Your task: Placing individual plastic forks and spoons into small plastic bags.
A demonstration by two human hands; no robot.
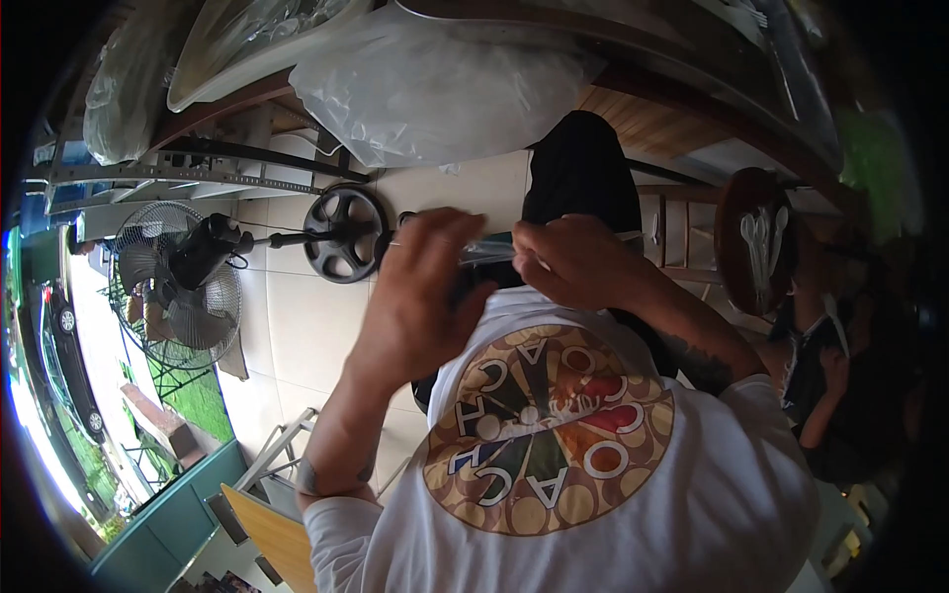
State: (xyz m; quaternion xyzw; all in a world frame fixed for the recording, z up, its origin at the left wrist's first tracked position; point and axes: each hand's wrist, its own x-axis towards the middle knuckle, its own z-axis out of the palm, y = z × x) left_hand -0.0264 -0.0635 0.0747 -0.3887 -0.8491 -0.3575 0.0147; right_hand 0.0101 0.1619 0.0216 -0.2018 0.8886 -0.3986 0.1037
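Observation:
My right hand (574,259) is closed on a narrow piece of clear plastic wrapping (488,253), in front of my white printed shirt. What the wrapping contains is too blurred to tell. My left hand (422,289) is at the wrapping's other end, blurred by motion, its thumb apart from the fingers. Whether it touches the plastic is hidden. Beyond both hands, a large translucent plastic bag (445,89) hangs over the edge of the table (660,96).
On the left stands a black floor fan (196,270) with a round base (345,233). A wooden stool (730,244) at right bears several white plastic spoons (760,241). Near it, another person's hand (834,369) is beside a white utensil (836,326). A tray (182,89) sits at upper left.

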